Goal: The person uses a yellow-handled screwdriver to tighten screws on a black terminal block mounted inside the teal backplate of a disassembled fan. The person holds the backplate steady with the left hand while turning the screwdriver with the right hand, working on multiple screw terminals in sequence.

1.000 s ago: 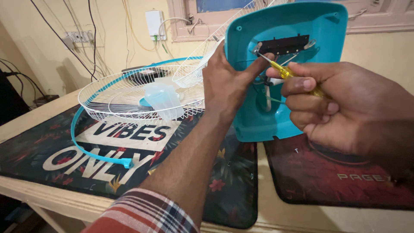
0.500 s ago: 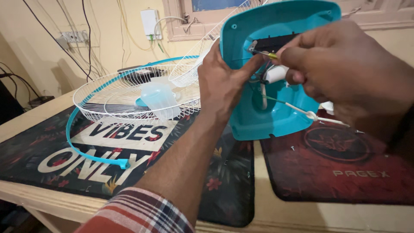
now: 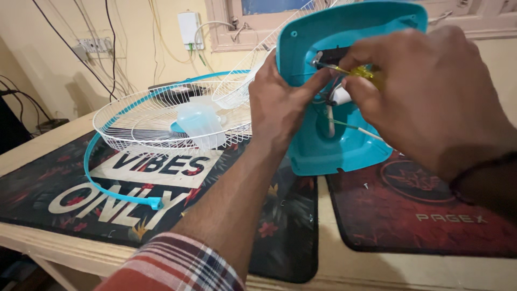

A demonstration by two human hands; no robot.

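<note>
Working inside an upturned teal fan base (image 3: pixel 344 151).
Left hand (image 3: pixel 280 105) gripping its edge; right hand (image 3: pixel 431 91) pinching a yellow screwdriver (image 3: pixel 358 71), tip seemingly at the black part (image 3: pixel 331 55).

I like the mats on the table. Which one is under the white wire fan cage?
The dark flowered mat with big white letters, on the left. The white wire cage rests on it. The red mat on the right lies beside the teal fan base.

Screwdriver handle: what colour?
Clear yellow; the screwdriver handle shows in the head view, in the right hand.
</note>
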